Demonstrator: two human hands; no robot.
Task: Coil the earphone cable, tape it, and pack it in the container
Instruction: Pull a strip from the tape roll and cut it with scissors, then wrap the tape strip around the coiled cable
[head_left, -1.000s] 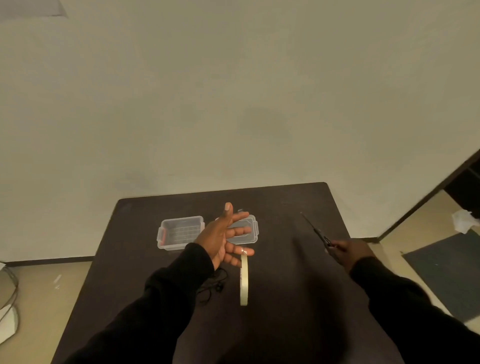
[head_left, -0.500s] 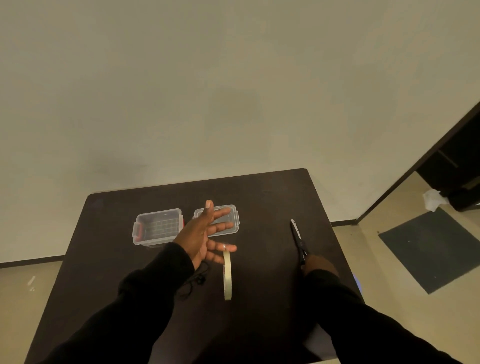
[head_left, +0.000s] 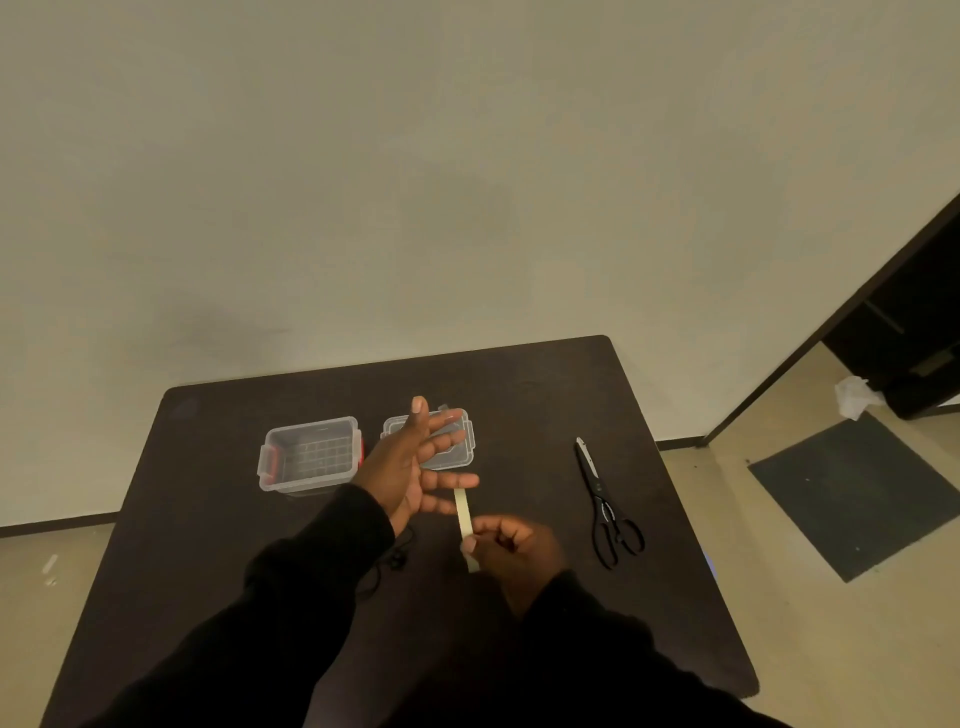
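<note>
**Tape strip held between both hands over dark table**

Dark table (head_left: 218, 519), seen from above; pale wall beyond its far edge, tan floor to either side. A dark floor mat (head_left: 852, 499) lies on the floor to the right, with a bit of crumpled white paper (head_left: 854, 397) just beyond it, by a dark doorway.

Both arms in black sleeves come in from the near edge.

Clear container (head_left: 311, 457), open, red latches at its ends, sits on the far left part of the table. Inside looks bare apart from the ribbed bottom. Its clear lid (head_left: 465, 441) lies flat just to the right of it, partly hidden behind the left hand.

Left hand (head_left: 410, 467) raised above the table, palm facing right, fingers spread wide and straight, thumb pointing to the far side. The far end of a pale tape strip (head_left: 462, 512) meets the lower fingers; whether it sticks to one finger or two I cannot tell.

Right hand (head_left: 514, 545) nearer the camera, loosely curled, thumb and forefinger pinching the near end of the strip. Strip runs roughly straight between the two hands.

Black scissors (head_left: 602, 504) lie closed on the table to the right, well apart from both hands, tip to the far side, handles near.

Earphone cable (head_left: 395, 561), black, lies on the table under the left forearm; only a small loop and one bud show. Not in the container.
</note>
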